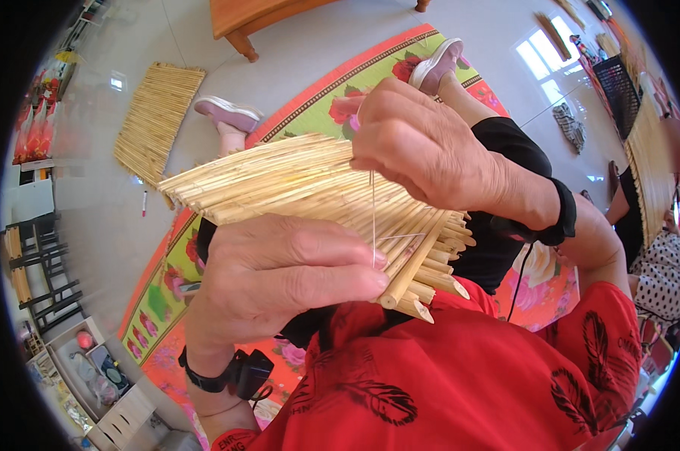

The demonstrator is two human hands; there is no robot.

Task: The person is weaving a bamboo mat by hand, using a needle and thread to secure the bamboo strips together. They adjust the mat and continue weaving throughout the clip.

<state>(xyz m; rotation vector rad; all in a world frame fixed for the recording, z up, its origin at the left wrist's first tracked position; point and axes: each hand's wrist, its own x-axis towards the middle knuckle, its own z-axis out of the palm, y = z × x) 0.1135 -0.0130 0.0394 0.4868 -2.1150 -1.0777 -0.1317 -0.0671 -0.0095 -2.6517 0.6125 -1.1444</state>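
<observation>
Raised closest, right hand [426, 146] clenched on white thread [374, 218], stretched down to left hand [280, 270], pinching near-right edge of reed mat [272, 177]; below right hand, lengthwise roughly left to right, left hand nearer.

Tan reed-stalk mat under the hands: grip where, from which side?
I'd take the tan reed-stalk mat by its left corner, coming from the left, pinching across its thin edge. That corner juts free; the left hand, right hand and white thread crowd the right end.
</observation>
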